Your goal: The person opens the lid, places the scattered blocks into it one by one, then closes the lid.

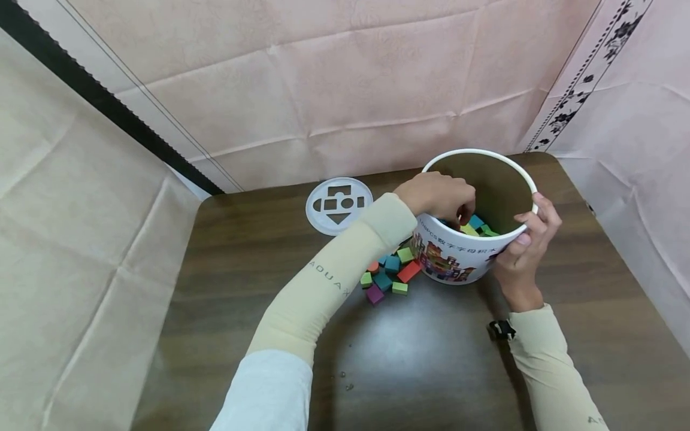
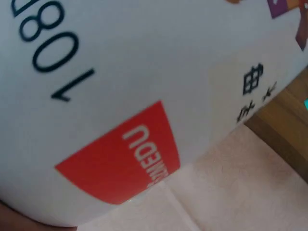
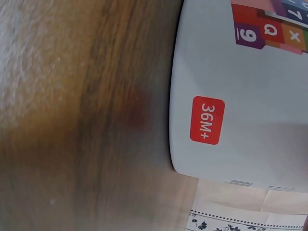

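A white printed bucket (image 1: 450, 254) stands on the table with colored toy blocks (image 1: 474, 226) in it, yellow, blue and green ones showing. My left hand (image 1: 439, 194) reaches over its left rim with bent fingers pointing down at the blocks. Those fingertips are partly hidden, so I cannot tell whether they hold a block. On the opposite side, my right hand (image 1: 525, 242) grips the bucket's rim, thumb outside. The bucket's printed wall (image 2: 120, 96) fills much of the left wrist view. A red 36M+ label (image 3: 207, 120) on it shows in the right wrist view.
Several loose blocks (image 1: 392, 264) in green, blue, red and purple lie against the bucket's left side. Behind them rests a round white lid (image 1: 318, 218) with shaped cutouts. The wooden table (image 1: 242, 269) meets cloth hangings (image 1: 323, 90) at the back and sides.
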{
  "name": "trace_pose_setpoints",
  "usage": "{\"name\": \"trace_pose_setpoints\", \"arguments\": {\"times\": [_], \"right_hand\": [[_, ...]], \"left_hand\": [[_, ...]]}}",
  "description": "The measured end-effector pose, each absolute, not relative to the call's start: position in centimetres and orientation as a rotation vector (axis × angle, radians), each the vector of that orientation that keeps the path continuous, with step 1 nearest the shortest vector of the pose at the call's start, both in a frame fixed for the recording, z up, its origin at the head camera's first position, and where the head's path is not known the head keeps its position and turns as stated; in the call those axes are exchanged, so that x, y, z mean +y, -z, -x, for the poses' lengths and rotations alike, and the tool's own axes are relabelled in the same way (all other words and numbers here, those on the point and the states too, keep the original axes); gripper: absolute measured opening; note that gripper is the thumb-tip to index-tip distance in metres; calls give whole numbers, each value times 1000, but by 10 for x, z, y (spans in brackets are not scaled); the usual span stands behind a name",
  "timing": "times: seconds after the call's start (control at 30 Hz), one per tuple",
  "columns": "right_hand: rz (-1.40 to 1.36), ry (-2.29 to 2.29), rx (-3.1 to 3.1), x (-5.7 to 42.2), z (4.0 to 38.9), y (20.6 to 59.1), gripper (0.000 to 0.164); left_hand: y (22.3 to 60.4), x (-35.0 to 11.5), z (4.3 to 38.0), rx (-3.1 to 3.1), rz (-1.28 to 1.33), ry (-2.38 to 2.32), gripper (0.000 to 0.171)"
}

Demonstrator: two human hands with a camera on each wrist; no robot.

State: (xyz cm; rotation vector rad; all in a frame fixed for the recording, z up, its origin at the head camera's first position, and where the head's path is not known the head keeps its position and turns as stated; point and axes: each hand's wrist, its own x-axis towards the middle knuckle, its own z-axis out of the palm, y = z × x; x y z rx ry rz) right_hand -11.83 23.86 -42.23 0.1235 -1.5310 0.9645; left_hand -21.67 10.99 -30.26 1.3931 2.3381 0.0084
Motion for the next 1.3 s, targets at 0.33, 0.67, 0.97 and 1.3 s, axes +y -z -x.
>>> {"name": "trace_pose_setpoints", "arguments": {"times": [0.33,0.67,0.97,1.3], "right_hand": [[-129,-967,-1542,238,116,426,59],[-120,-986,-1581,238,116,431,61],[-106,-1027,-1494,239,117,417,63],[-87,-1039,-1525,234,116,418,63]], "left_hand": [[315,92,224,2474,-1585,-704,26],[372,-11,185,2402,-1525,-1423,32],[416,-95,158,2666,-987,-820,33],[468,-129,133,2725,-874,-303,44]]}}
